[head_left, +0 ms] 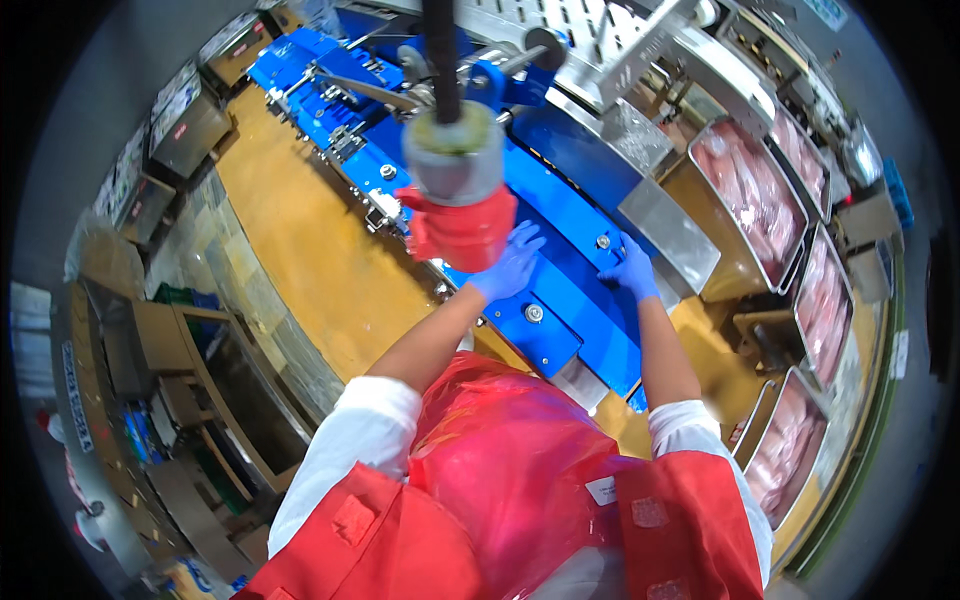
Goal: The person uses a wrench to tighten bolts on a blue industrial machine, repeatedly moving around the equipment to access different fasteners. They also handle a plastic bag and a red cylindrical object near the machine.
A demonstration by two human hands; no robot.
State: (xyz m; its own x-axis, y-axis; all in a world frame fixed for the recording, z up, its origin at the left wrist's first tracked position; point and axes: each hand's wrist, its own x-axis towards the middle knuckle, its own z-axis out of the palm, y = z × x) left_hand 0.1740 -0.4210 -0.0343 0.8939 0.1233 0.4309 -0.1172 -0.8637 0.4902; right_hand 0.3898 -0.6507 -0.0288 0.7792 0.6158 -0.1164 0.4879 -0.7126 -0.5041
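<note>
My left hand [512,262], in a thin blue glove, lies with fingers spread on the blue conveyor bed [575,235], just beside a hanging red fitting [462,232]. That fitting sits below a pale grey collar [455,155] on a dark vertical pole, and it covers part of the bed. My right hand [632,270], gloved the same way, is at the bed's right edge near a round metal bolt [602,242]. Its thumb points inward, apart from the raised fingers. Neither hand shows anything held. Closer to me, a second bolt [533,313] sits on a blue side plate.
Metal bins of pale pink meat [750,185] stand along the right. A steel chute [668,235] adjoins the conveyor there. Metal clamps [383,210] stick out along its left side. Yellow-brown floor [300,240] lies to the left, with boxes [190,120] beyond it.
</note>
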